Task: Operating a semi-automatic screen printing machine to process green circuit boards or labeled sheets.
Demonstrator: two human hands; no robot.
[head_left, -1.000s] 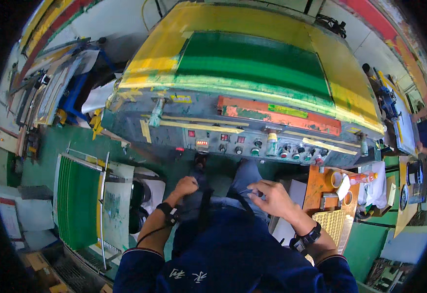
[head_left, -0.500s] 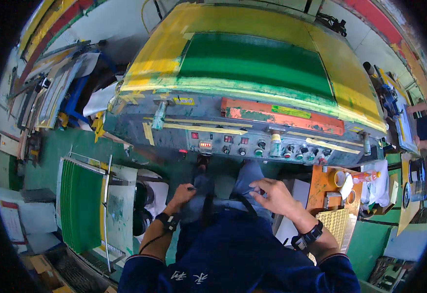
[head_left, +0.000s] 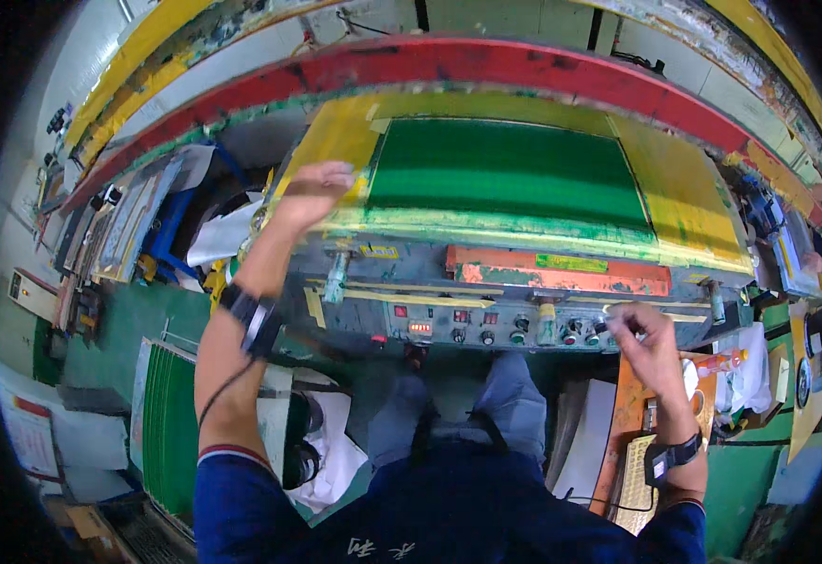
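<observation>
A machine with a flat bed stands before me; on the bed lies a green panel [head_left: 510,174] bordered by yellow sheeting [head_left: 693,193]. My left hand [head_left: 315,195] is raised over the bed's left front corner, fingers stretched out and slightly blurred, holding nothing visible. My right hand [head_left: 651,340] is at the right part of the control panel [head_left: 411,327], beside its knobs [head_left: 571,332]. Its fingers are apart and loosely bent, with nothing seen in them; whether a fingertip touches a knob is unclear. A red beam [head_left: 430,64] crosses above the bed's far side.
An orange bar [head_left: 561,271] runs along the machine's front. At left are a green ribbed rack [head_left: 168,423] and leaning boards [head_left: 138,230]. On the right, a small wooden table [head_left: 618,428] holds a bottle [head_left: 723,361]. Another person's hand [head_left: 820,263] shows at far right.
My left hand has risen from my lap to above the bed's left corner. My right hand has moved forward to the knobs. The red beam now spans the view; the view has shifted somewhat.
</observation>
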